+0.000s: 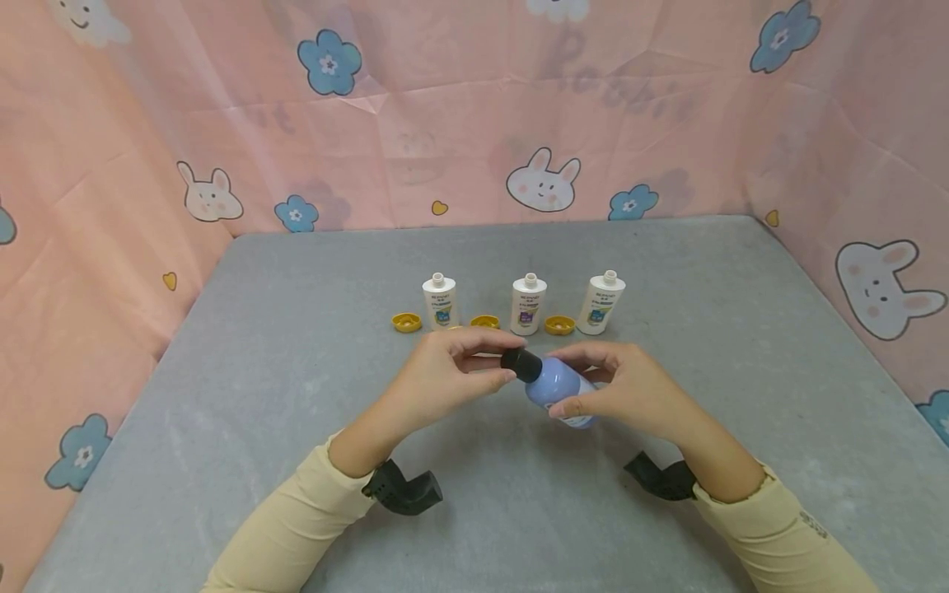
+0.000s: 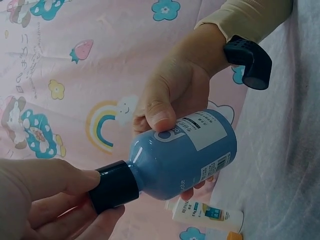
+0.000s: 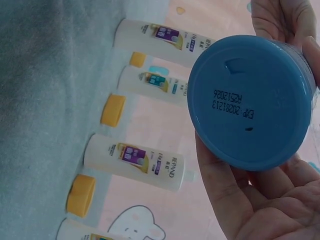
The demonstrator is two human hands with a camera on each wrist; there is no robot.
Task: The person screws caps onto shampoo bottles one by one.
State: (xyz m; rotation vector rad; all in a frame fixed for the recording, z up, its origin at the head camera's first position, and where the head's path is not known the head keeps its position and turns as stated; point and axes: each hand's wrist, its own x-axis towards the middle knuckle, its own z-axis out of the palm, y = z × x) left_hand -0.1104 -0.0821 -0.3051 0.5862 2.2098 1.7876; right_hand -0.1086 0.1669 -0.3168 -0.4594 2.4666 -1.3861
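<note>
A blue bottle (image 1: 554, 382) with a black cap (image 1: 521, 364) is held tilted above the table. My left hand (image 1: 452, 375) pinches the black cap between thumb and fingers. Around the bottle's body curls my right hand (image 1: 630, 387), its thumb on the near side. In the left wrist view, the cap (image 2: 114, 186) sits on the bottle's neck and a white label (image 2: 202, 130) shows on the body. The right wrist view faces the blue bottle's round base (image 3: 250, 102), with printed numbers on it.
Beyond the hands stand uncapped white bottles (image 1: 529, 305), with yellow caps (image 1: 559, 325) lying beside them on the grey table (image 1: 296, 412). The right wrist view shows several white bottles (image 3: 134, 160); my left hand partly hides that area from the head. Pink cloth (image 1: 445, 123) surrounds the table.
</note>
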